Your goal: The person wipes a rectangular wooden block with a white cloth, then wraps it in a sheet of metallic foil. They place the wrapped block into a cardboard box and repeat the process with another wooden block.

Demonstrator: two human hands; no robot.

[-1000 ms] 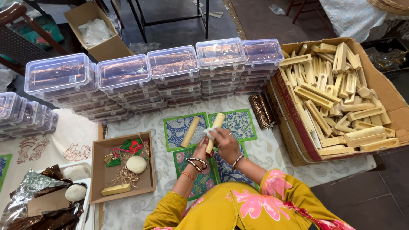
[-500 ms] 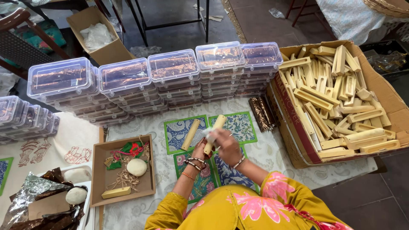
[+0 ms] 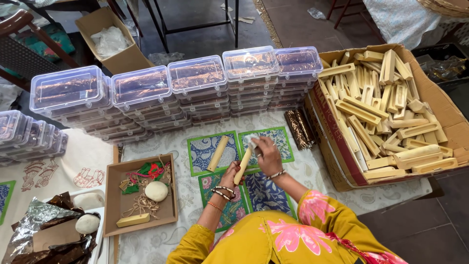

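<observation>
**Stick gripped at the bottom, cloth on its top**

Left to right, from my head cam:

- Far left: foil wrapper (image 3: 34, 220) and two pale round lumps (image 3: 88, 223) on the tray edge.
- Shallow cardboard tray (image 3: 113, 205) next: red-green trimmings, gold cord, one round lump, one short wooden block (image 3: 133, 220).
- Behind it all: row of stacked clear plastic boxes (image 3: 195, 76) across the table.
- Loose wooden stick (image 3: 218, 153) lies on the blue printed mat (image 3: 205, 154), just left of my hands, not touched.
- My left hand (image 3: 230, 177): fingers curled closed round the lower end of the wooden stick in hand (image 3: 243, 166), which tilts up to the right. Bangles on that wrist.
- My right hand (image 3: 266, 156): fingers bunched and pinched on a small white cloth (image 3: 251, 143), pressed on the stick's upper end. How tight the pinch is, cannot tell.
- Right of the hands: dark foil-wrapped rolls (image 3: 299, 128) on the cloth, then the big cardboard box (image 3: 439, 105) full of wooden pieces.

Delta vs half a second ago: same grip on the stick, same tilt. Right hand was lower on the stick, now sits at the top end. Loose stick and tray unmoved.
</observation>
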